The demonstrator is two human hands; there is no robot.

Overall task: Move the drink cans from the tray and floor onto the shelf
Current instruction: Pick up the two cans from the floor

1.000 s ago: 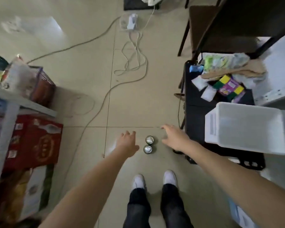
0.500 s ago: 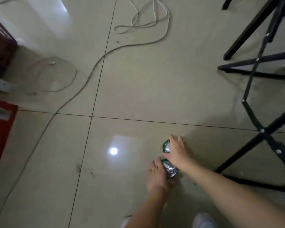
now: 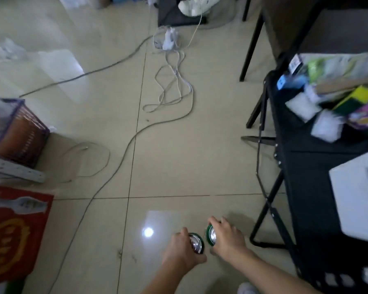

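Note:
Two green drink cans with silver tops are low in the head view, over the tiled floor. My left hand is wrapped around the nearer can. My right hand grips the other can from its right side. The cans are side by side, almost touching, each tilted a little. The white shelf shows only as an edge at the left, above a red carton.
A grey cable and a white cord loop run across the floor. A purple-rimmed basket sits on the shelf at left. At right stands a black folding table with packets and a white bin.
Both hands reached down and closed around the two cans on the floor. The cans are now held tilted, and the view has pulled back up from the floor.

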